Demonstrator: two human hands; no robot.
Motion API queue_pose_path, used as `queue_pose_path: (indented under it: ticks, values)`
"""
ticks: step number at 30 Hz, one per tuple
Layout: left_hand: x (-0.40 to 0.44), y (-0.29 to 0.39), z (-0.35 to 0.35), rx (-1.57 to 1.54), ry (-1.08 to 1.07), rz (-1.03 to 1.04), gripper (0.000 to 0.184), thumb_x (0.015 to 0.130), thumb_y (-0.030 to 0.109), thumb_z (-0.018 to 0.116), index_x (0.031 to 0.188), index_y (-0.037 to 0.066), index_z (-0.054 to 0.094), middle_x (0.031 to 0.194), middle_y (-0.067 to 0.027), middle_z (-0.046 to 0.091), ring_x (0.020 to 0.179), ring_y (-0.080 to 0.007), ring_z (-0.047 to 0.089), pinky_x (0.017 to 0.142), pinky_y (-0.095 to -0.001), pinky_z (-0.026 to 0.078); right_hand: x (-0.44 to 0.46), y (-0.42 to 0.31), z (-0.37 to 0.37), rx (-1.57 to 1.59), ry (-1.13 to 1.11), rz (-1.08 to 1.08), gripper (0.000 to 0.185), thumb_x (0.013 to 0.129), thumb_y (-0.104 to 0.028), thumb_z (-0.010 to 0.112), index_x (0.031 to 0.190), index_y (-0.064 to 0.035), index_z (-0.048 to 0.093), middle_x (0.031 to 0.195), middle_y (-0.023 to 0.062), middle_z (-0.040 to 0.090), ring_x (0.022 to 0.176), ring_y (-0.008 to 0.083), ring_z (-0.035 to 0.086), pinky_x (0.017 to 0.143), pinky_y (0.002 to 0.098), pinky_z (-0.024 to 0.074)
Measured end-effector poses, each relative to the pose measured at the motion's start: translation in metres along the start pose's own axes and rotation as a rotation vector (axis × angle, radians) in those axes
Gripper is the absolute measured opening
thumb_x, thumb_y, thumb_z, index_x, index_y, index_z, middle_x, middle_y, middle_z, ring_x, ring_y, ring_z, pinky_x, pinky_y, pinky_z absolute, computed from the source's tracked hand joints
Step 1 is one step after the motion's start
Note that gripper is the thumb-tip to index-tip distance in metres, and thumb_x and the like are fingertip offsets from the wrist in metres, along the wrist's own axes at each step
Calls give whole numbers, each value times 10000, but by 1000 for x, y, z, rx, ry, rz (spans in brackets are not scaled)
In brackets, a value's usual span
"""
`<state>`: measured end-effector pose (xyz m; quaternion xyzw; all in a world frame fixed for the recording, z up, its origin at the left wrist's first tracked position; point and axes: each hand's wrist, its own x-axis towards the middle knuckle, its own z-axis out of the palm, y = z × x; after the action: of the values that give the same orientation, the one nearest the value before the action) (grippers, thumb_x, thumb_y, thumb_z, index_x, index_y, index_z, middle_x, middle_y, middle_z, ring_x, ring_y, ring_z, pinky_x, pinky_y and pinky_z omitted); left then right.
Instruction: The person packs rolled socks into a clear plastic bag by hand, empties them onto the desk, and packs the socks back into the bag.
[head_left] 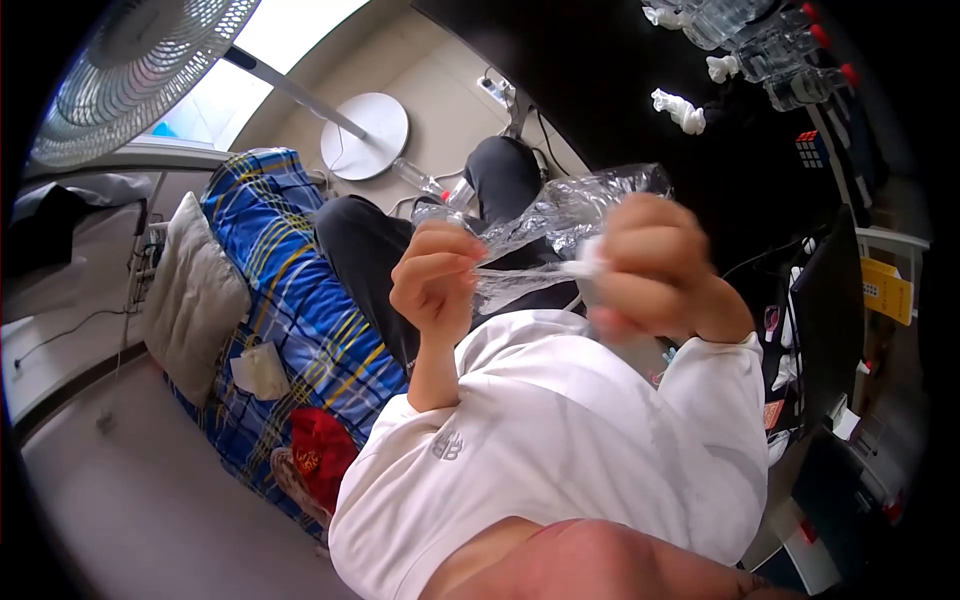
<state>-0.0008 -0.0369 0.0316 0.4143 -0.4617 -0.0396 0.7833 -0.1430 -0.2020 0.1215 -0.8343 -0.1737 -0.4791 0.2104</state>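
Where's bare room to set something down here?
Dark table: looks bare between its floor-side edge and the white twisted pieces. Floor: open between the fan base and that edge, short of the power strip. Crowded: table corner with clear bottles; between left hand and right hand, where clear plastic is stretched.

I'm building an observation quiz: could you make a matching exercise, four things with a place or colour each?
1. Clear plastic
2. Puzzle cube
3. Fan base
4. Plaid cloth

A. Blue with yellow lines
B. On the floor
C. Between left hand and right hand
D. On the dark tabletop

Pairs: 1-C, 2-D, 3-B, 4-A
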Motion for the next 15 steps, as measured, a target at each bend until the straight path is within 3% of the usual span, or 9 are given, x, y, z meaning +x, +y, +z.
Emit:
queue_pose_path:
  ticks: [2, 3, 5, 6, 8, 12, 14, 15]
  values:
    - [-1, 1, 1, -35, 40, 11, 77, 896, -10, 701, 961, 12, 666, 899, -148, 706, 812, -233, 641, 733, -318, 495, -8, 0, 29, 29, -215, 105, 364, 886, -422, 768, 967, -116, 586, 967, 55, 550, 776, 205, 576, 659, 324, 488]
    - [-1, 4, -4, 69, -61, 4, 131, 967, 94, 697, 1018, 40, 589, 905, -135, 628, 825, -232, 593, 742, -328, 480, -12, 0, 43, 43, -327, 160, 424, 848, -458, 784, 1014, -123, 584, 1010, 53, 555, 872, 212, 586, 752, 345, 499]
    - [-3, 4, -6, 92, -40, -9, 136, 971, 103, 695, 1025, 43, 586, 907, -130, 619, 829, -231, 590, 743, -329, 478, -12, -2, 50, 103, -437, 232, 598, 761, -521, 805, 1149, -142, 552, 1133, 47, 545, 1057, 224, 554, 926, 386, 451]
    - [-5, 3, -7, 120, -5, -15, 141, 974, 113, 693, 1032, 46, 583, 908, -126, 609, 832, -230, 587, 745, -331, 476, -8, -4, 43, 48, -430, 210, 578, 768, -522, 801, 1133, -142, 565, 1111, 41, 548, 1041, 227, 557, 923, 383, 451]
    - [-6, 3, -13, 120, 14, -23, 152, 974, 125, 697, 1036, 46, 582, 913, -125, 609, 829, -228, 582, 741, -330, 474, -5, -3, 35, -19, -433, 191, 546, 870, -597, 666, 1107, -115, 568, 1077, 82, 563, 971, 266, 536, 887, 404, 450]
    - [-6, 2, -14, 96, 56, -13, 183, 973, 156, 709, 1040, 44, 580, 917, -123, 609, 817, -221, 568, 732, -331, 468, -9, -3, 25, 25, -535, 243, 521, 878, -576, 670, 1116, -119, 593, 1079, 77, 584, 1011, 261, 559, 907, 401, 455]
    - [-6, 3, -10, 110, 53, -12, 187, 970, 156, 712, 1043, 44, 581, 917, -122, 610, 814, -217, 567, 732, -332, 467, -14, -11, 30, 17, -768, 340, 447, 893, -486, 698, 1130, -112, 633, 1127, 82, 619, 1087, 264, 597, 931, 388, 469]
    - [-6, 3, -9, 125, 47, -12, 192, 967, 157, 716, 1046, 44, 583, 916, -122, 611, 811, -213, 566, 732, -333, 466, -13, -17, 29, -99, -811, 299, 362, 906, -362, 710, 1151, -99, 662, 1208, 110, 640, 1157, 282, 622, 953, 385, 488]
